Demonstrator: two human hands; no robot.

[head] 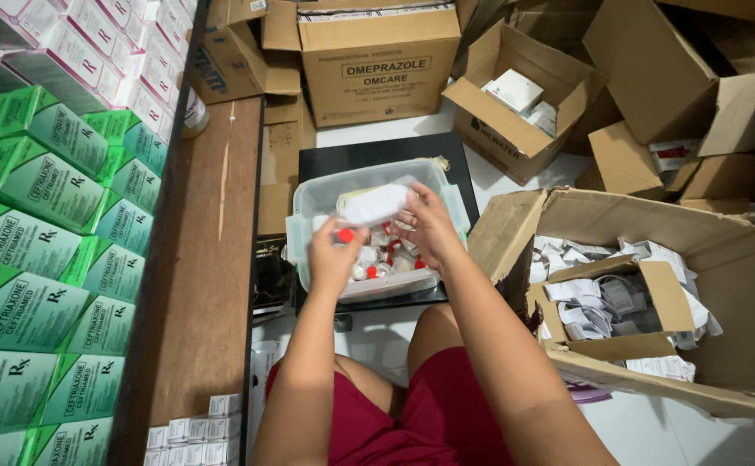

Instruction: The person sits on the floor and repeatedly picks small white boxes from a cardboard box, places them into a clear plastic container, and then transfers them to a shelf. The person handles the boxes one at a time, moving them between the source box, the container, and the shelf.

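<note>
Vials with red caps lie jumbled in a clear plastic tub [308, 203] that rests on a black board [369, 151] just past the person's knees, close enough for both arms to work over it without leaning.

From the head camera, the left hand [332, 255] pinches one red-capped vial [344, 235] between thumb and fingertips, held just above the tub's near left corner. The right hand [429, 226] is curled around a small white packet [375, 205], gripping it by one end so it juts out to the left over the tub's middle. Both things are kept directly above the tub, where anything dropped would land back among the loose vials [386, 255].

To the right, touching the person's right forearm, sits an open cardboard box [723, 250] full of crumpled paper leaflets [584, 306] and flattened small cartons, within easy arm's reach. On the left, green medicine cartons [41, 259] are stacked in tight rows along a brown wooden tabletop [209, 285], with pink and white cartons [101, 47] behind them. More cardboard boxes [377, 60] crowd the white floor beyond the tub.
</note>
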